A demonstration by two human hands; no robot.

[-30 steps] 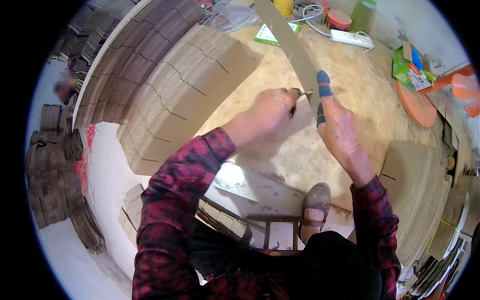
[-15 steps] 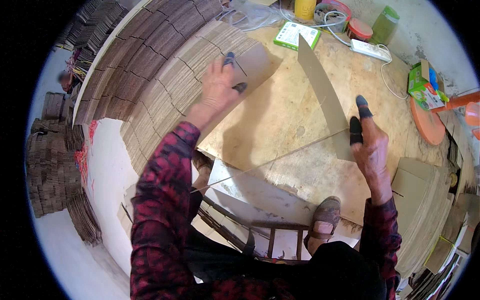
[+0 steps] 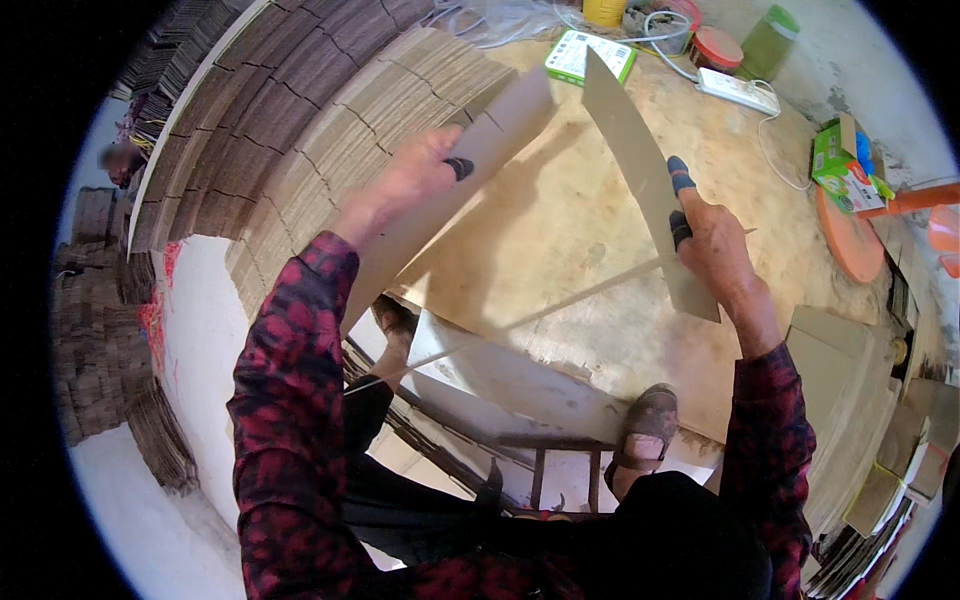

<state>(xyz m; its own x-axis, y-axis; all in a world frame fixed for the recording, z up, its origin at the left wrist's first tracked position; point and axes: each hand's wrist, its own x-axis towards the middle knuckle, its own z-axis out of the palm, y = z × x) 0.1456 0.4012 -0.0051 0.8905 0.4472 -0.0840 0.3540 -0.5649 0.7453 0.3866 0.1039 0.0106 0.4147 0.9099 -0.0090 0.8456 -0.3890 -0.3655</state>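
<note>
My left hand (image 3: 410,180) grips the upper edge of a grey-brown cardboard sheet (image 3: 450,200) at the front of a long row of stacked cardboard (image 3: 350,125). Its thumb shows on the sheet's near face; the other fingers are blurred or hidden behind it. To the right, my right hand (image 3: 715,235) is closed on the right edge of a second cardboard sheet (image 3: 635,165), which stands tilted over the wooden tabletop (image 3: 540,250). Dark covers wrap its thumb and forefinger. A thin stick (image 3: 580,295) passes by that hand; whether the hand holds it I cannot tell.
A green-and-white box (image 3: 590,57), a white power strip (image 3: 738,90) with its cable, and a red-lidded jar (image 3: 717,50) line the far edge. At right are a green carton (image 3: 845,175), an orange stool (image 3: 850,240) and more stacked cardboard (image 3: 840,400).
My left hand has drawn its sheet toward me, away from the row. My right hand has moved left onto the second sheet, whose lower end has swung a little right.
</note>
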